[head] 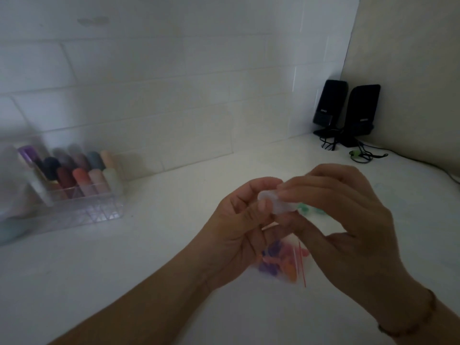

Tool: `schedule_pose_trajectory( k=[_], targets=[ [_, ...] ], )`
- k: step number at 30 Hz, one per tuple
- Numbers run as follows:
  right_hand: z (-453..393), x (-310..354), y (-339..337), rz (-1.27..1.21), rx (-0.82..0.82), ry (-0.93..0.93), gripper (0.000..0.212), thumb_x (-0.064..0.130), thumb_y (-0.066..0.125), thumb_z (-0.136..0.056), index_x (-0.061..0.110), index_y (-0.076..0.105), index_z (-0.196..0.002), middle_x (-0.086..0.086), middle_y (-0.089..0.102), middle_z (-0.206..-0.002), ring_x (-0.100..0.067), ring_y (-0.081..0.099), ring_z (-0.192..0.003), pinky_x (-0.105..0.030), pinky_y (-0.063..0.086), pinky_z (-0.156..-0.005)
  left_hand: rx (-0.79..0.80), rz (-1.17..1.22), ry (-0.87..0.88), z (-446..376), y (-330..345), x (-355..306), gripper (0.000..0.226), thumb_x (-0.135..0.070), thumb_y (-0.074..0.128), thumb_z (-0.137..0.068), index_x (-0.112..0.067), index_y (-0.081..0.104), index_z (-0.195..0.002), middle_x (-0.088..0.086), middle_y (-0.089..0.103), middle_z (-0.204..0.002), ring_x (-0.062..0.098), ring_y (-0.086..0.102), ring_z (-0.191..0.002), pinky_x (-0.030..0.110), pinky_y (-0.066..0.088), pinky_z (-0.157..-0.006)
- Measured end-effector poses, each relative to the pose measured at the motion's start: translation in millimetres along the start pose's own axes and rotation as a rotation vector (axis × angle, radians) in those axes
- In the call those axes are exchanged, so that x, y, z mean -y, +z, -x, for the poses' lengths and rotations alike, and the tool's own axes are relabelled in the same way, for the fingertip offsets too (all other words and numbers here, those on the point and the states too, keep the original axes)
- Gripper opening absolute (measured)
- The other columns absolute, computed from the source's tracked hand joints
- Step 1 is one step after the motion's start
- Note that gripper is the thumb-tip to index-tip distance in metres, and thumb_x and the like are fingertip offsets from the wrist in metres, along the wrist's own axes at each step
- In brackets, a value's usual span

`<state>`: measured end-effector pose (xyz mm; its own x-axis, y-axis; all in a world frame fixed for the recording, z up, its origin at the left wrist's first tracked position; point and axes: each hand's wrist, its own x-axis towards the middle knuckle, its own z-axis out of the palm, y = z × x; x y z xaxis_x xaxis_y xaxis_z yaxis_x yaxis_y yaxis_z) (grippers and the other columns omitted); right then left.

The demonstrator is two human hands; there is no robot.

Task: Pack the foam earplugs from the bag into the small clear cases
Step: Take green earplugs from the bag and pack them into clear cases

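one clear case [276, 203] pinched between left hand [239, 232] and right hand [348, 215] fingers [293, 192], above one earplug bag [281, 263]

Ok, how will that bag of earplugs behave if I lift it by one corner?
The bag looks like thin film, so it will probably sag. The earplugs inside are loose and should slump downward. Probably very light.

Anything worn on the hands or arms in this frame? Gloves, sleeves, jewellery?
No gloves: both hands are bare. The left hand and its forearm show no sleeve, watch or ring. The right hand has a thin brownish beaded bracelet round the wrist; no sleeve shows on that arm either. The frame is dim and blurred, so finer detail is unclear.
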<state>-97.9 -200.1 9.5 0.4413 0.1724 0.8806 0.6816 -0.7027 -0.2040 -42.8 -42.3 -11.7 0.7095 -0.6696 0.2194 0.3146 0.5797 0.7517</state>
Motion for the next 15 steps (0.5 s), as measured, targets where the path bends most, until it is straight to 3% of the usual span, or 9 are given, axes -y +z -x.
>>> schedule_pose_trajectory(
  k=[2,4,7,11,15],
  targets=[
    [2.4,0.2,-0.3,-0.086,-0.026,0.077,0.023,0.022,0.065,-0.086,0.031,0.063,-0.106,0.022,0.059,-0.115,-0.014,0.057,-0.105,-0.026,0.047,-0.085,0.052,0.047,-0.07,2.2,3.1,-0.3,0.058,-0.042,0.072,-0.082,-0.004,0.059,-0.123,0.019,0.063,-0.119,0.029,0.063,-0.107,0.043,0.05,-0.096],
    [4.9,0.0,0.4,-0.159,-0.038,0.138,0.027,0.016,0.061,-0.086,0.03,0.061,-0.109,0.005,0.064,-0.114,-0.015,0.057,-0.114,-0.022,0.048,-0.089,0.082,0.071,-0.141,3.7,4.1,0.5,0.059,-0.045,0.067,-0.087,-0.002,0.057,-0.127,0.02,0.064,-0.12,0.031,0.062,-0.112,0.044,0.049,-0.096],
    [4.2,1.7,0.8,-0.158,-0.019,0.13,0.024,0.018,0.06,-0.087,0.025,0.061,-0.109,0.002,0.064,-0.116,-0.019,0.057,-0.118,-0.024,0.046,-0.094,0.086,0.058,-0.135,4.1,1.2,1.8,0.058,-0.045,0.07,-0.084,-0.002,0.062,-0.122,0.02,0.065,-0.121,0.034,0.061,-0.115,0.044,0.05,-0.096],
    [1.9,3.9,-1.3,-0.076,-0.046,0.029,0.012,0.013,0.067,-0.082,0.007,0.067,-0.093,0.0,0.067,-0.108,-0.022,0.063,-0.103,-0.03,0.048,-0.09,0.001,0.003,-0.056,2.4,-0.6,1.8,0.065,-0.045,0.084,-0.068,-0.004,0.067,-0.117,0.02,0.069,-0.113,0.029,0.067,-0.107,0.044,0.049,-0.098],
    [1.0,1.8,-3.5,0.058,-0.041,0.006,0.014,0.015,0.068,-0.083,0.003,0.069,-0.078,-0.003,0.07,-0.1,-0.019,0.067,-0.093,-0.028,0.051,-0.083,-0.012,0.005,-0.024,2.0,1.0,3.1,0.053,-0.04,0.087,-0.065,-0.007,0.069,-0.103,0.018,0.07,-0.103,0.025,0.07,-0.096,0.04,0.055,-0.091]
  ],
)
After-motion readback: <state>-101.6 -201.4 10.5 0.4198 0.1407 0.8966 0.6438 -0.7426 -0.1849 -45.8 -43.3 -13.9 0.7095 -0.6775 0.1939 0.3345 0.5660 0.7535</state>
